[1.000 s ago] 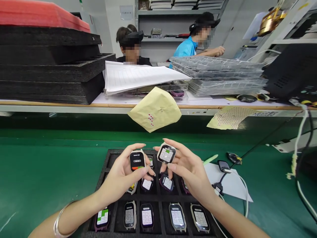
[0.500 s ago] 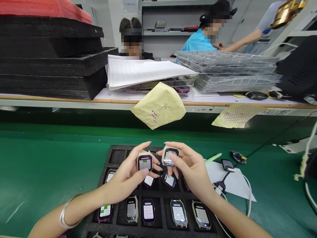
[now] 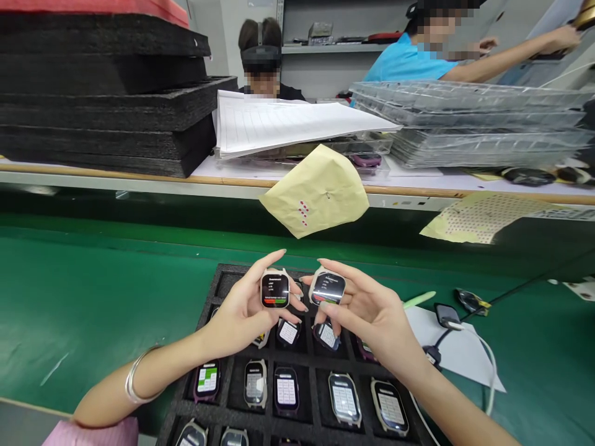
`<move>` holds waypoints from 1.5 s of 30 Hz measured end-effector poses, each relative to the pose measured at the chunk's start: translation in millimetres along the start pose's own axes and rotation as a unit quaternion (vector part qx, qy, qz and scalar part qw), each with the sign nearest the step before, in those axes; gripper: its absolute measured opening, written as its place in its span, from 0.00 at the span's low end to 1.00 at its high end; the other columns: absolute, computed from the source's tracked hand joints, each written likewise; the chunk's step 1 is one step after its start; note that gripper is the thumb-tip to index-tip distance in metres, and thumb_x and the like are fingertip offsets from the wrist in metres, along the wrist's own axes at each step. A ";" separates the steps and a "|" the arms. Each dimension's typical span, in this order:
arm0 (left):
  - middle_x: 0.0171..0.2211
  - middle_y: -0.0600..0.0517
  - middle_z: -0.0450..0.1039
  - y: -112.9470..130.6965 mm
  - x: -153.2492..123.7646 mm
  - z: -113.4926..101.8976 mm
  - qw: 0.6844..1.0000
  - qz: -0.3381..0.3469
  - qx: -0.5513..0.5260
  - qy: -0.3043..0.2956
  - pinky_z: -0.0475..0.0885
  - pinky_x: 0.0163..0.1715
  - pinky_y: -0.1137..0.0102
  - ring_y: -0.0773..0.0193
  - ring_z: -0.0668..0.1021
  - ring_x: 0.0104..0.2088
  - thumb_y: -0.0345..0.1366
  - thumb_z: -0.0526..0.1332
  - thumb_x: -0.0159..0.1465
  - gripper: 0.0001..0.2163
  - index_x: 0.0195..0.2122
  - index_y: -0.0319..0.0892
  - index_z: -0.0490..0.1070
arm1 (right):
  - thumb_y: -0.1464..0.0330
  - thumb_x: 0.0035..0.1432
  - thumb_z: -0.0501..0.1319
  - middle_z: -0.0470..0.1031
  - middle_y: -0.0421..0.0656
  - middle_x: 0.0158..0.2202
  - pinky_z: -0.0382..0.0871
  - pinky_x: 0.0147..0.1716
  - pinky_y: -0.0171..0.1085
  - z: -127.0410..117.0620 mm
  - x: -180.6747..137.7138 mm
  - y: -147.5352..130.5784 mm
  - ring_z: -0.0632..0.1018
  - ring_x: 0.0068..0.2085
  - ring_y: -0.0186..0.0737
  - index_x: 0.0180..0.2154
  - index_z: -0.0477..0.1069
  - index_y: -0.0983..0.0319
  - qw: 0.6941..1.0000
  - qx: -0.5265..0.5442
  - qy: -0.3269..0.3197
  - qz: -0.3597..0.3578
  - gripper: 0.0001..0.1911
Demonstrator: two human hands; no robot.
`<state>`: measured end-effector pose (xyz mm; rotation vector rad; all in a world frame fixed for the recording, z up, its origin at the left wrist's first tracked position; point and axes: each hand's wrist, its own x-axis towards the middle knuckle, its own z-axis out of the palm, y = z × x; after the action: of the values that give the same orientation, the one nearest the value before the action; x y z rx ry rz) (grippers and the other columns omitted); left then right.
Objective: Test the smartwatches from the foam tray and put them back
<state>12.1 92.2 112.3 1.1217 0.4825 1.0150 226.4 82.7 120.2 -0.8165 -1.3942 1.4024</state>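
My left hand [image 3: 242,313] grips a beige smartwatch body [image 3: 274,289] whose dark screen shows a red and green bar. My right hand [image 3: 372,316] pinches a second smartwatch body [image 3: 327,287] with a dark screen and small text, thumb on its lower edge. Both are held side by side above a black foam tray [image 3: 223,282]. The tray's pockets hold several more watch bodies [image 3: 344,397] with lit screens, some hidden under my hands.
A green mat covers the bench [image 3: 93,297]. A yellow paper sheet [image 3: 318,189] hangs from the shelf edge. Right of the tray lie a white sheet with a cable and charger puck [image 3: 447,314] and a green pen [image 3: 418,300]. Black foam stacks [image 3: 102,93], papers and clear trays [image 3: 469,118] sit behind; two people work beyond.
Both watch screens changed from white grid displays to dark screens. My view shifted left and down, so more tray rows show; my hands kept their hold.
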 end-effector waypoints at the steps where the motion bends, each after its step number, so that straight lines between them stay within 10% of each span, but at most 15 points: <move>1: 0.44 0.48 0.70 -0.1 0.0 0.1 1.000 -0.001 0.006 0.005 0.79 0.42 0.64 0.60 0.78 0.43 0.23 0.63 0.60 0.32 0.64 0.48 0.55 | 0.74 0.61 0.65 0.77 0.46 0.46 0.73 0.22 0.30 -0.4 0.3 0.4 0.80 0.30 0.36 0.57 0.68 0.52 1.000 -0.002 0.000 0.001 0.24; 29: 0.38 0.51 0.72 2.8 1.2 0.1 0.995 0.006 0.085 0.051 0.81 0.33 0.68 0.64 0.78 0.36 0.33 0.60 0.66 0.19 0.58 0.44 0.61 | 0.64 0.67 0.58 0.80 0.45 0.31 0.70 0.18 0.31 0.3 -1.1 5.0 0.80 0.24 0.39 0.52 0.73 0.58 1.000 -0.002 0.023 0.011 0.15; 45: 0.40 0.49 0.71 2.6 7.6 -7.2 0.997 -0.020 0.063 0.042 0.79 0.34 0.67 0.62 0.78 0.36 0.25 0.65 0.56 0.31 0.61 0.44 0.59 | 0.71 0.58 0.66 0.77 0.50 0.48 0.77 0.26 0.37 3.7 -3.2 -0.5 0.82 0.33 0.42 0.56 0.68 0.57 0.999 -0.014 -0.021 0.022 0.24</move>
<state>9.2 102.6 112.9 1.1808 0.6411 1.0101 224.0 78.4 120.6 -0.8444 -1.4402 1.4436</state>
